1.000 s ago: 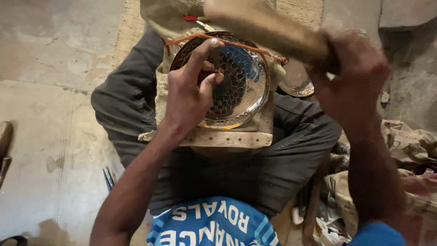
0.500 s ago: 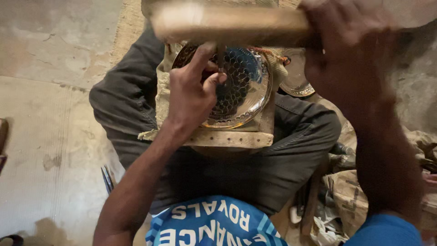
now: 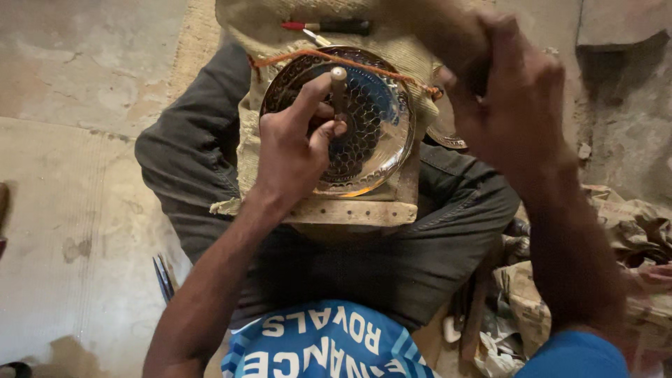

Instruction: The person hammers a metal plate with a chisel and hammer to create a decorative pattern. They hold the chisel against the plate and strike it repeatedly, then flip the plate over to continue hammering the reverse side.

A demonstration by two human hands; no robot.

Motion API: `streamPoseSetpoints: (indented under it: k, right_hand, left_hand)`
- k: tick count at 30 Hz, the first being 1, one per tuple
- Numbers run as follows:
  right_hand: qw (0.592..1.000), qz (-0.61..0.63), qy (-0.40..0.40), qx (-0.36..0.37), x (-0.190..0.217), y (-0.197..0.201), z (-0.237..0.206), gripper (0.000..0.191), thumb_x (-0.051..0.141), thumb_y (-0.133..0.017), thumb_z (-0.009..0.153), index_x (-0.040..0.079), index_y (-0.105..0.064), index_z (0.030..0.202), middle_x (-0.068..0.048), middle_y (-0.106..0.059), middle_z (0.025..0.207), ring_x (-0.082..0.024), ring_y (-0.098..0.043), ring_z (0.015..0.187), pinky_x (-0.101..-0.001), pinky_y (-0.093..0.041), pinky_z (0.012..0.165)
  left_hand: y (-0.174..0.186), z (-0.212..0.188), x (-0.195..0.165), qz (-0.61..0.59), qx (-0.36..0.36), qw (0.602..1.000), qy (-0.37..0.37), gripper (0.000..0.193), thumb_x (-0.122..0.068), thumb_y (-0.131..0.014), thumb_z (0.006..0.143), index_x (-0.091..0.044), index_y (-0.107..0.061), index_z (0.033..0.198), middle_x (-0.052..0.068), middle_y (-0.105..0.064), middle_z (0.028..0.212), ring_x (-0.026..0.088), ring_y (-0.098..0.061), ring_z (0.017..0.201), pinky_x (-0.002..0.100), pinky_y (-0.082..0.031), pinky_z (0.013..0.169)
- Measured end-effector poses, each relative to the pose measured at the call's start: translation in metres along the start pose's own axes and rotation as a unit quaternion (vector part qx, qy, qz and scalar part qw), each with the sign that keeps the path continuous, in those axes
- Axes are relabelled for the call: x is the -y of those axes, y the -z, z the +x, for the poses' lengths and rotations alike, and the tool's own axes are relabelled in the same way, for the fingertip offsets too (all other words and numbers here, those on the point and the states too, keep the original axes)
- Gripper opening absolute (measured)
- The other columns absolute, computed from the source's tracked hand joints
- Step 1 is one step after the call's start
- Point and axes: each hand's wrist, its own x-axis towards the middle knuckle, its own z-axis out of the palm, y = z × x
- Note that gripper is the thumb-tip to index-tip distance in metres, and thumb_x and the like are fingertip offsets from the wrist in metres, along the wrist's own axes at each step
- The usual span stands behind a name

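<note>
A round engraved metal plate [image 3: 381,133] lies on a wooden block [image 3: 350,212] in my lap. My left hand [image 3: 290,157] rests on the plate and pinches a thin metal punch [image 3: 339,84] upright on the patterned surface. My right hand [image 3: 507,105] hovers raised to the right of the plate, closed around the handle of a wooden mallet [image 3: 437,31], whose blurred head reaches toward the top edge of the view. An orange cord [image 3: 350,61] crosses the plate's far rim.
Burlap cloth [image 3: 245,24] covers my lap under the block; a red-and-black tool [image 3: 329,26] lies on it beyond the plate. Blue-handled tools [image 3: 164,276] lie on the concrete floor at left. Paper, rags and scraps [image 3: 623,224] pile up at right.
The mallet, held level above the plate half a second ago, has swung and now shows only near the top edge. My right hand shifted slightly left and down. My left hand kept the punch in place.
</note>
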Motion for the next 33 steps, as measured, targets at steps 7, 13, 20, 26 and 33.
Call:
streamPoseSetpoints:
  k: [7, 13, 20, 26, 33]
  right_hand:
    - [0.998, 0.054, -0.022, -0.001, 0.008, -0.004, -0.006, 0.021, 0.009, -0.064, 0.108, -0.001, -0.058, 0.126, -0.013, -0.067, 0.095, -0.023, -0.065, 0.075, -0.0390, -0.055, 0.067]
    - [0.996, -0.075, 0.024, -0.030, -0.003, 0.001, -0.008, 0.025, 0.022, -0.078, 0.103, 0.008, -0.068, 0.123, -0.011, -0.072, 0.086, -0.021, -0.069, 0.070, -0.0377, -0.057, 0.065]
    - [0.998, 0.010, 0.024, -0.049, -0.024, -0.010, -0.001, 0.023, 0.014, -0.071, 0.107, 0.004, -0.064, 0.127, -0.013, -0.074, 0.104, -0.020, -0.072, 0.082, -0.0326, -0.060, 0.073]
    - [0.999, 0.002, -0.013, 0.036, -0.030, -0.007, 0.007, 0.037, 0.017, -0.070, 0.101, 0.003, -0.059, 0.133, -0.010, -0.065, 0.086, -0.021, -0.065, 0.074, -0.0390, -0.052, 0.072]
    - [0.981, -0.175, 0.064, 0.053, -0.033, -0.003, 0.013, 0.036, 0.018, -0.070, 0.096, 0.009, -0.060, 0.130, -0.007, -0.064, 0.093, -0.023, -0.060, 0.088, -0.0462, -0.041, 0.088]
  left_hand:
    - [0.006, -0.006, -0.012, -0.014, -0.017, 1.000, -0.013, 0.052, 0.013, -0.067, 0.091, -0.007, -0.055, 0.138, 0.018, -0.076, 0.103, 0.025, -0.080, 0.095, 0.034, -0.065, 0.079]
    - [0.006, 0.015, 0.004, -0.084, -0.062, 0.995, -0.006, 0.042, 0.008, -0.069, 0.103, -0.012, -0.051, 0.134, 0.011, -0.078, 0.102, 0.020, -0.082, 0.099, 0.029, -0.072, 0.090]
    - [0.006, 0.018, 0.000, 0.001, -0.049, 0.999, 0.015, 0.062, 0.006, -0.068, 0.099, -0.019, -0.044, 0.151, 0.007, -0.077, 0.095, 0.017, -0.081, 0.090, 0.029, -0.066, 0.079]
    - [0.003, 0.018, -0.005, 0.027, -0.075, 0.997, 0.015, 0.064, 0.005, -0.073, 0.100, -0.021, -0.046, 0.151, 0.006, -0.075, 0.094, 0.015, -0.079, 0.088, 0.030, -0.064, 0.072]
    - [0.001, 0.012, -0.011, 0.008, -0.101, 0.995, 0.024, 0.057, 0.004, -0.073, 0.099, -0.017, -0.049, 0.147, 0.007, -0.074, 0.092, 0.015, -0.079, 0.088, 0.032, -0.064, 0.072]
